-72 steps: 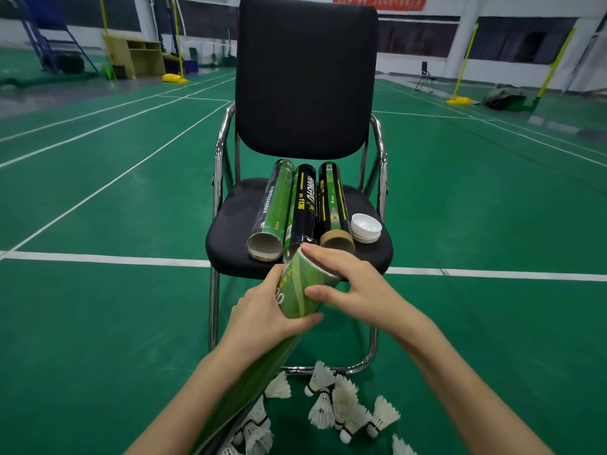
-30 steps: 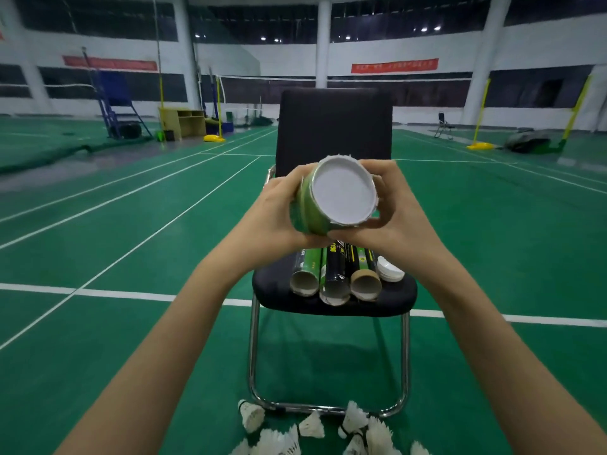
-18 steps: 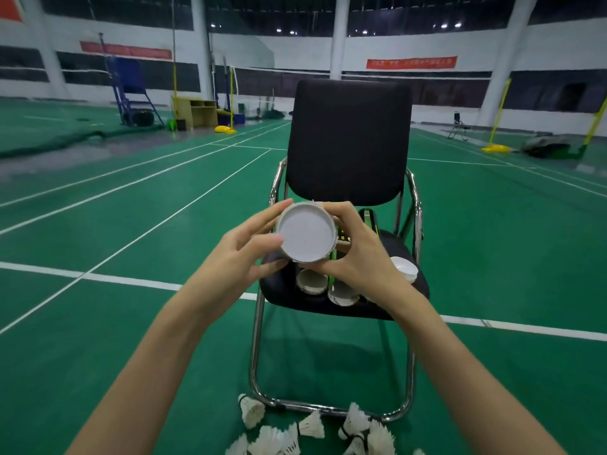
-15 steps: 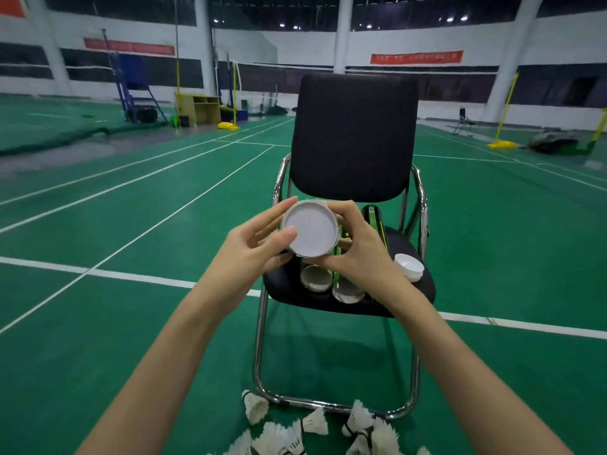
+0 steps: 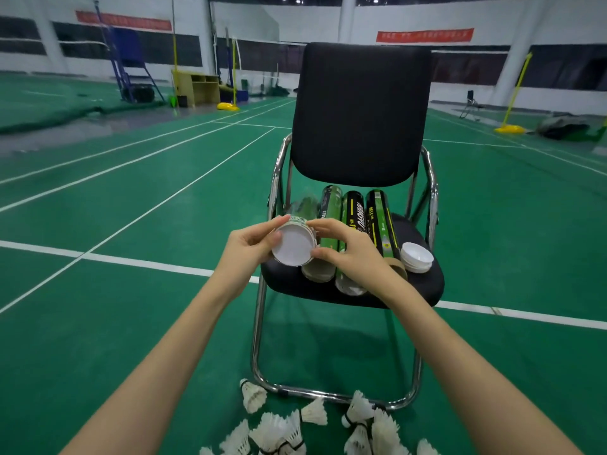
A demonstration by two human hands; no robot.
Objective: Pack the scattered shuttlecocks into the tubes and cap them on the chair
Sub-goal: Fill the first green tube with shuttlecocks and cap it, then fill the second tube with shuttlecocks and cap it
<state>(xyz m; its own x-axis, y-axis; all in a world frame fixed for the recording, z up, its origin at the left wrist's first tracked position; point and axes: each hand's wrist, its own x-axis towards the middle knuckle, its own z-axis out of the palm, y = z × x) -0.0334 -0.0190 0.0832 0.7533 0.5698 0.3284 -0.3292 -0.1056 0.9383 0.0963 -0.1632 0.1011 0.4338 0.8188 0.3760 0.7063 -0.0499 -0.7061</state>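
Capped tube (image 5: 293, 245), label perhaps "HANGYU" (image 5: 359, 215)

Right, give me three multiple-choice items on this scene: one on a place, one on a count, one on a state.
1. Where do the loose shuttlecocks lie?
A. on the seat
B. on the floor before the chair
C. on the wooden desk

2. How many tubes lie on the seat, leaving out the held one?
A. three
B. one
C. five

3. What state is the near end of the held tube in?
A. open and empty
B. crushed flat
C. closed by a white cap

Answers:
1 B, they are scattered by the chair's base rail.
2 A, three lie side by side next to the spare caps.
3 C, the left hand and right hand hold it with the white cap facing the camera.
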